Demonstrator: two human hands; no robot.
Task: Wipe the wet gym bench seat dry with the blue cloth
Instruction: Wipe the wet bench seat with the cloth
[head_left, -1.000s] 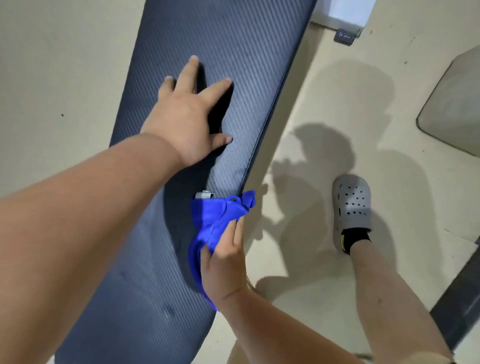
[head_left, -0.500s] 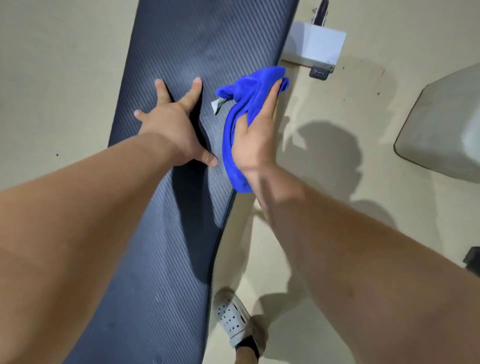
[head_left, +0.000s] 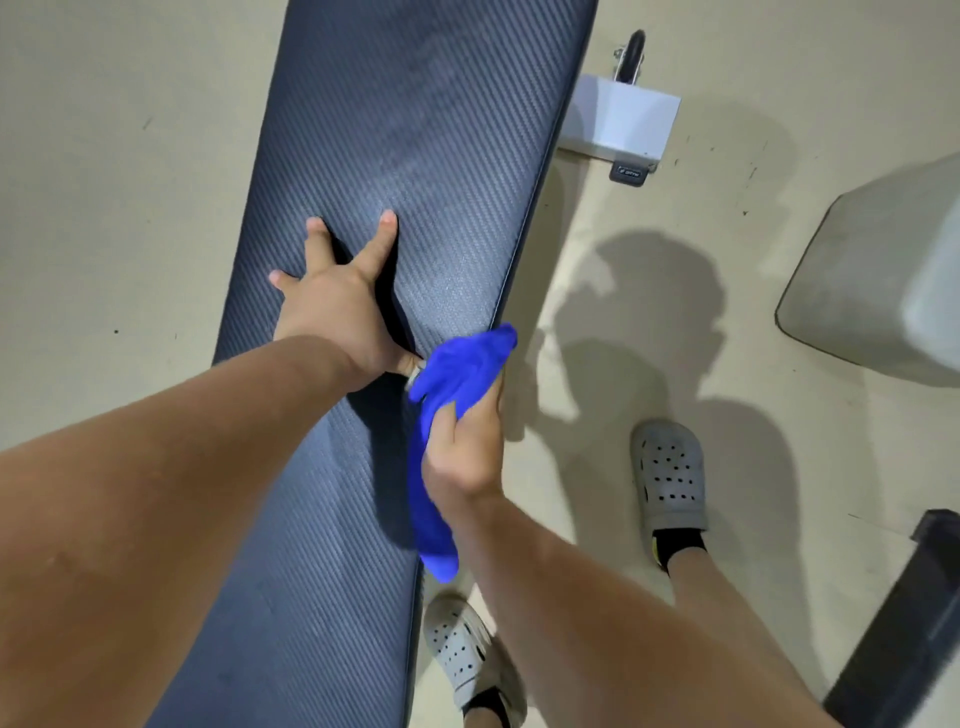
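Left hand (head_left: 332, 312): fingers spread flat on bench seat (head_left: 415, 130), centre frame. Right hand (head_left: 465, 447) grips blue cloth (head_left: 457, 369) at seat's right edge.

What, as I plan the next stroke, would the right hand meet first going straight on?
Beyond the blue cloth it grips, the right hand would run along the bench seat, near its right edge; looks free, depth unclear.
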